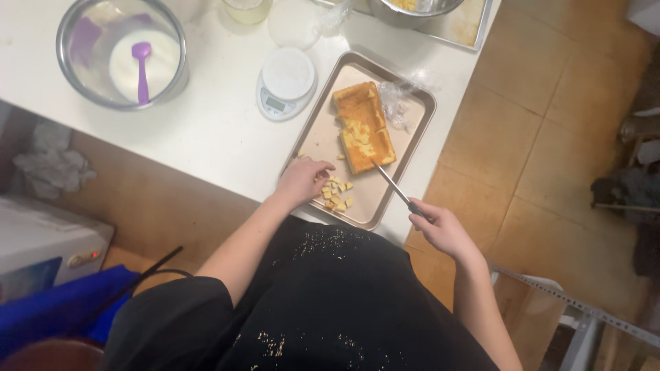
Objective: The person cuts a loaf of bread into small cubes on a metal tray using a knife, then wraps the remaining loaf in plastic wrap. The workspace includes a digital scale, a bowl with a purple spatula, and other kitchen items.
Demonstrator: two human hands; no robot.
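Broadly, the white counter [206, 130] carries everything, and on it the baking tray [323, 134] lies lengthwise away from the person, its near end just under both hands. Most of the sponge cake slab [364, 127] remains in one long piece beyond the fingertips, with only its near end looking ragged and broken where pieces have come off; so the cutting seems, by my reading, at an early stage, with the greater part of the slab uncut. The right hand [443, 230] is closed around the dark handle of a knife [393, 184], fingers wrapped together on it, and the blade runs forward and to the left from them until its tip touches the near end of the slab. The left hand [302, 180] rests on the tray's near left part, fingers bent and loosely together over the cake cubes [337, 196], which lie just beside its fingertips; whether it pinches one I cannot tell. Only a small heap of cubes is finished. Farther off from the fingers stand a kitchen scale [287, 82] and a steel bowl [122, 51] with a purple spatula [142, 69].
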